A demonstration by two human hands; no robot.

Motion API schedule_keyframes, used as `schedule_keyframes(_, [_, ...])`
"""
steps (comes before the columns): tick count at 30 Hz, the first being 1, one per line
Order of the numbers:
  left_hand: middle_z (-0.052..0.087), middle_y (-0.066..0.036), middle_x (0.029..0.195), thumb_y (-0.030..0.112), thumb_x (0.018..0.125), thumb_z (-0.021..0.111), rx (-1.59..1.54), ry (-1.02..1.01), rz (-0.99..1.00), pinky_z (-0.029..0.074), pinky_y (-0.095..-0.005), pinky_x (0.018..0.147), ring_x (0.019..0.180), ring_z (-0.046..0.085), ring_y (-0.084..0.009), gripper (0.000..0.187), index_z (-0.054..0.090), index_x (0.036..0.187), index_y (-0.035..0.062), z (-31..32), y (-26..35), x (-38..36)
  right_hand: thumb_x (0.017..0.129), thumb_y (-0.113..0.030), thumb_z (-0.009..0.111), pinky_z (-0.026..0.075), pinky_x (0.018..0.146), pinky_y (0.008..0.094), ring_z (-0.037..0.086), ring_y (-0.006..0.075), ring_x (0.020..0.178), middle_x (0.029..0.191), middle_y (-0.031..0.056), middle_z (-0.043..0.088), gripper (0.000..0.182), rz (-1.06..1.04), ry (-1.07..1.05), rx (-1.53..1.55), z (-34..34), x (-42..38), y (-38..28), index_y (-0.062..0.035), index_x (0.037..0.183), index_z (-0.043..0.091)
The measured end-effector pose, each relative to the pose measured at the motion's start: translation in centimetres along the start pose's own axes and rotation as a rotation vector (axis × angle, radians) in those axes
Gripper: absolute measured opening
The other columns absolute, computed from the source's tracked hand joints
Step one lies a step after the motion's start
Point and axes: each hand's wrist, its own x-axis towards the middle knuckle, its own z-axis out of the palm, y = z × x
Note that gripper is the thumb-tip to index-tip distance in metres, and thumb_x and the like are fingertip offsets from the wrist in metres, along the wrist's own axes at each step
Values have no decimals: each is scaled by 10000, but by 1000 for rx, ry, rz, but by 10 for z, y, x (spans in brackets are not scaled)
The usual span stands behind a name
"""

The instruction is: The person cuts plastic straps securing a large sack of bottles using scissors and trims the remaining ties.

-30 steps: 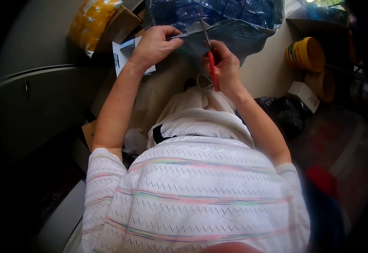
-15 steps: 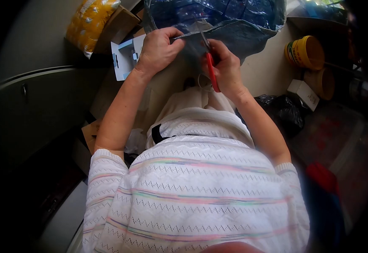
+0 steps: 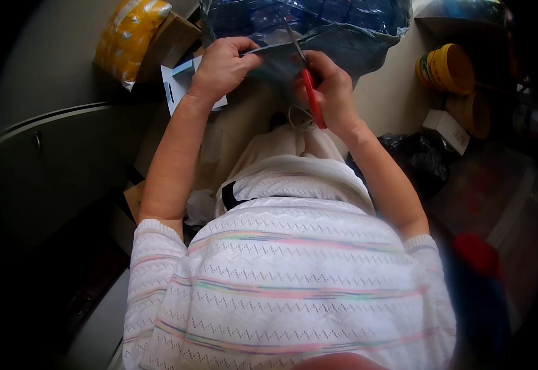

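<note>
Left hand (image 3: 222, 69) has shifted outward, fingers pinching the sack edge (image 3: 273, 48); right hand (image 3: 332, 92) holds scissors (image 3: 312, 98).

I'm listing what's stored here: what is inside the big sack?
Blue plastic shows inside the sack; I can't tell what items. Anything lower is covered by the sack's near side, and the picture's edge cuts off the rest.

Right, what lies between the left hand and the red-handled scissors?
The head view shows a stretch of the blue-grey bag, its edge running from the left hand to the blades of the red-handled scissors.
</note>
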Motion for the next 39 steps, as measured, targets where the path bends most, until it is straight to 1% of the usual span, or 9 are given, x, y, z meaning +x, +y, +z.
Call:
schedule_keyframes(2, [537,29,600,140,788,579,-12,-30,-24,387,-217,498,542,458,-33,166,645,812,-10,-1,7,-2,784,12,592,435,614,188,503,62,664,769,3,551,353,22,-16,50,0,-1,1,-42,1129,541])
schedule_keyframes(4, [545,28,610,147,797,576,-20,-35,-10,391,-222,501,540,462,-40,173,645,815,-10,-1,5,0,787,14,588,439,619,188,511,66,670,774,7,556,370,67,-57,118,0,-1,1,-43,1148,529])
schedule_keyframes(7, [549,30,617,146,804,573,-11,-47,-10,396,-223,508,542,468,-44,174,644,819,-12,-1,4,1,766,-58,645,471,669,240,569,116,692,784,82,628,365,69,-57,186,3,0,2,-34,1120,556])
schedule_keyframes(14, [577,-10,611,148,765,604,78,8,125,422,-238,528,541,507,-70,187,655,837,-17,3,-5,2,768,-75,650,473,672,239,570,114,699,791,81,632,351,76,-29,184,6,4,3,-30,1104,562])
schedule_keyframes(17, [578,45,734,74,803,605,155,-14,36,395,-180,569,635,472,-15,128,645,885,-15,2,1,0,767,-77,653,474,675,240,571,113,698,790,79,632,342,81,-18,149,8,6,1,-27,1094,566])
schedule_keyframes(20, [560,-14,565,120,737,588,91,38,30,418,-246,499,503,494,-68,177,664,845,2,4,-1,1,758,-74,658,477,680,244,574,120,697,789,81,631,342,77,-41,165,10,8,7,-26,1085,570])
schedule_keyframes(26, [545,26,577,120,755,596,-4,36,2,384,-217,471,499,466,-30,159,663,845,7,3,-5,1,737,-72,669,482,693,252,587,137,700,785,89,629,362,27,-53,141,10,10,7,-24,1081,570])
schedule_keyframes(29, [584,43,743,29,783,597,37,-1,-76,396,-173,582,649,476,-10,123,646,888,-13,0,5,-1,731,-74,672,483,700,253,591,138,706,792,91,631,370,26,-14,127,10,11,7,-25,1083,569])
schedule_keyframes(39, [595,36,754,55,795,606,143,2,-80,402,-175,589,655,480,-9,127,646,891,-18,2,9,-5,730,-59,678,487,701,259,612,157,725,824,122,643,377,-21,30,83,14,16,-3,-24,1087,561])
